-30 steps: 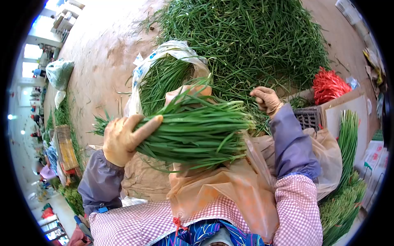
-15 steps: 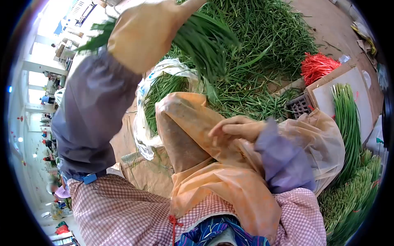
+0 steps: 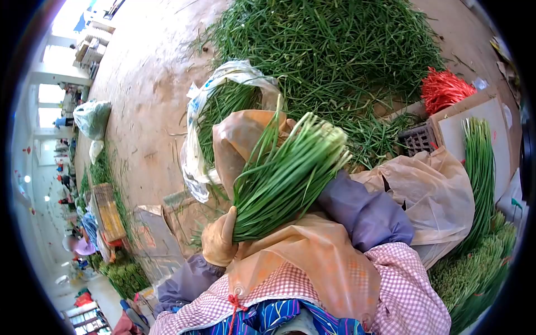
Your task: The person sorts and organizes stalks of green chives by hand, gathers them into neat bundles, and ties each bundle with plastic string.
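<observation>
A thick bunch of green chives (image 3: 287,173) lies slantwise across my lap, its pale cut ends up to the right and its leaf tips down to the left. My left hand (image 3: 219,237), in a tan glove, grips the leafy lower end, with the thumb over the leaves. My right hand (image 3: 289,124) is behind the bunch near the pale ends, mostly hidden. Only a small bit of it shows at the upper edge, and its purple sleeve comes in from the right. Under the bunch is a translucent orange apron (image 3: 312,251).
A large heap of loose chives (image 3: 329,50) lies ahead on the floor. Beside my knee stands an open white plastic bag (image 3: 192,134) with chives. Red ties (image 3: 446,89), a dark crate (image 3: 417,139), a board (image 3: 474,120) and stacked bundles (image 3: 474,268) are to the right.
My left hand has come down from the upper left to my lap with the chives. My right hand, earlier free above the apron, is now behind the bunch.
</observation>
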A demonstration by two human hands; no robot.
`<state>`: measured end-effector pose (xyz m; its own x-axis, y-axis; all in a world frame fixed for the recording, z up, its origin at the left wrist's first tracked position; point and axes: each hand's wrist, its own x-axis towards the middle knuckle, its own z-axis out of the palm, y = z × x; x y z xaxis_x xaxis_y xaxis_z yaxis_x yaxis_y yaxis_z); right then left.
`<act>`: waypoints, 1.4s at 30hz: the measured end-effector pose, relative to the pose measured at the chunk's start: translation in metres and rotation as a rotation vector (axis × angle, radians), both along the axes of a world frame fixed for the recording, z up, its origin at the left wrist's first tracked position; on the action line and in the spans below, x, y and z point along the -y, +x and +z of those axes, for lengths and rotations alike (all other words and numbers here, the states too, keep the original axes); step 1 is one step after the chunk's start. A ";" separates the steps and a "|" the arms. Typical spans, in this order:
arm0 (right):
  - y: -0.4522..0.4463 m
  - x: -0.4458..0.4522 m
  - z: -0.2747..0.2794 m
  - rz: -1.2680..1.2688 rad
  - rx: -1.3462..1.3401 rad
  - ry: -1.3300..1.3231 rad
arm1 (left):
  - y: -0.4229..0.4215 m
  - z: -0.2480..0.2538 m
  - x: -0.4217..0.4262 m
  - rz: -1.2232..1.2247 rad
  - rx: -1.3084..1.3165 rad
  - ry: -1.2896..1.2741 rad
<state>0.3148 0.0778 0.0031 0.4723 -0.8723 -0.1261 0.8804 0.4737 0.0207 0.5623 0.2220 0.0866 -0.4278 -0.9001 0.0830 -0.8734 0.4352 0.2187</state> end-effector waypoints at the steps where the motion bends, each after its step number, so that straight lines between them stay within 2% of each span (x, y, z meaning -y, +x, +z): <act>1: 0.002 0.002 0.005 0.000 -0.024 -0.007 | 0.003 0.002 0.001 -0.025 0.015 0.072; 3: 0.007 0.006 0.010 -0.006 -0.066 -0.022 | 0.014 0.013 0.014 -0.093 0.046 0.209; 4: 0.011 0.009 0.012 -0.018 -0.085 -0.026 | 0.014 0.029 0.022 -0.063 0.023 0.434; 7: 0.018 0.017 0.017 -0.036 -0.135 -0.034 | 0.017 0.088 0.065 -0.115 -0.079 0.886; 9: 0.022 0.023 0.019 -0.047 -0.167 -0.044 | 0.031 0.116 0.101 -0.095 -0.171 0.937; 11: 0.025 0.027 0.022 -0.059 -0.208 -0.059 | 0.031 0.129 0.135 -0.024 -0.288 0.541; 13: 0.024 0.031 0.025 -0.072 -0.263 -0.071 | 0.032 0.105 0.172 0.042 -0.659 0.431; 15: 0.015 0.031 0.028 -0.067 -0.349 -0.096 | -0.016 0.070 0.200 -0.135 -0.765 0.386; 16: 0.006 0.027 0.031 -0.053 -0.418 -0.116 | -0.034 0.047 0.199 -0.172 -0.725 0.482; 18: -0.020 0.013 0.040 0.010 -0.547 -0.153 | -0.071 0.016 0.185 -0.179 -0.828 0.699; 21: -0.061 -0.028 0.046 0.157 -0.590 -0.160 | -0.113 0.018 0.166 -0.091 -1.220 1.047; 22: -0.070 -0.042 0.047 0.197 -0.571 -0.144 | -0.112 0.001 0.163 -0.043 -1.339 1.136; 25: -0.081 -0.065 0.047 0.238 -0.496 -0.074 | -0.105 -0.009 0.155 -0.095 -1.259 1.270; 26: -0.081 -0.066 0.047 0.229 -0.469 -0.052 | -0.108 -0.006 0.151 -0.106 -1.342 1.285; 27: -0.082 -0.065 0.047 0.217 -0.445 -0.032 | -0.107 -0.005 0.149 -0.139 -1.275 1.229; 29: -0.081 -0.061 0.046 0.196 -0.392 0.008 | -0.104 0.007 0.152 -0.252 -0.882 1.078; 30: -0.080 -0.058 0.045 0.187 -0.361 0.030 | -0.108 0.012 0.151 -0.248 -0.811 0.983; 33: -0.076 -0.047 0.045 0.169 -0.291 0.087 | -0.117 0.007 0.153 0.005 -0.993 1.295; 35: -0.073 -0.042 0.046 0.164 -0.254 0.120 | -0.109 -0.005 0.155 0.065 -1.214 1.596; 40: -0.069 -0.031 0.048 0.158 -0.235 0.215 | -0.114 -0.003 0.146 -0.025 -1.332 1.593; 42: -0.071 -0.025 0.046 0.134 -0.296 0.243 | -0.113 -0.005 0.141 0.012 -1.395 1.619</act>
<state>0.2436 0.1029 0.0491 0.4920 -0.7338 -0.4685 0.7962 0.5969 -0.0989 0.4493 0.0808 0.0820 -0.7810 -0.4861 -0.3921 0.1493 -0.7550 0.6386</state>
